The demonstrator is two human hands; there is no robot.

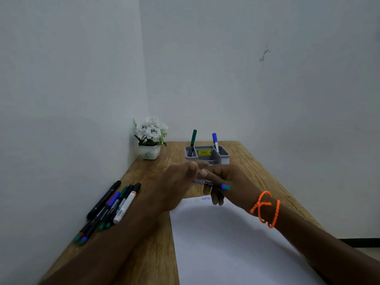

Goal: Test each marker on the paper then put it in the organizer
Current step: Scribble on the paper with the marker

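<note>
Both hands meet above the wooden surface (156, 239), just in front of the grey organizer (223, 156). The right hand (228, 182) grips a marker (213, 184) that lies roughly level, its blue and teal end pointing right past the knuckles. The left hand (181, 179) has its fingers curled at the marker's other end; it seems to pinch the cap or tip there, though motion blur hides the contact. An orange beaded bracelet (265, 208) circles the right wrist.

Below the hands lies the white paper (226, 243), with a small blue zigzag scribble (206, 198) near its far edge. In the organizer a green marker (193, 140) stands in the left compartment and a blue-capped marker (215, 140) leans in the right one. A cluster of untested markers (111, 208) lies on the surface at the left, beside the wall. A small pot of white flowers (151, 138) sits in the far corner.
</note>
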